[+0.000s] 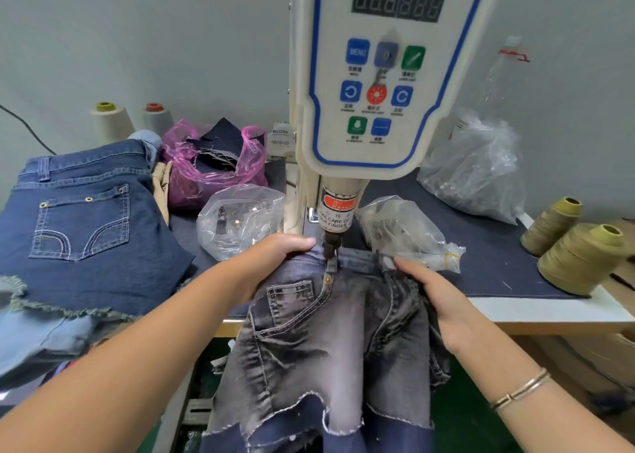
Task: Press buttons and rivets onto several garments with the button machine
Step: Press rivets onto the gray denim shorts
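Grey washed denim shorts (330, 342) hang over the table's front edge, their waistband lying under the button machine's press head (332, 243). A brass rivet (328, 279) shows at the pocket corner just below the head. My left hand (275, 260) grips the waistband left of the head, fingers curled over the cloth. My right hand (436, 294) holds the shorts' right side, thumb on top and fingers tucked under the fabric. The machine's control panel (378, 84) with coloured keys towers above.
Dark blue denim shorts (82, 225) are stacked at the left. Clear bags of metal parts (237, 218) (405, 232) flank the machine, with a larger one (477, 167) behind. A pink bag (213, 163) holds denim scraps. Olive thread cones (580, 256) stand at right.
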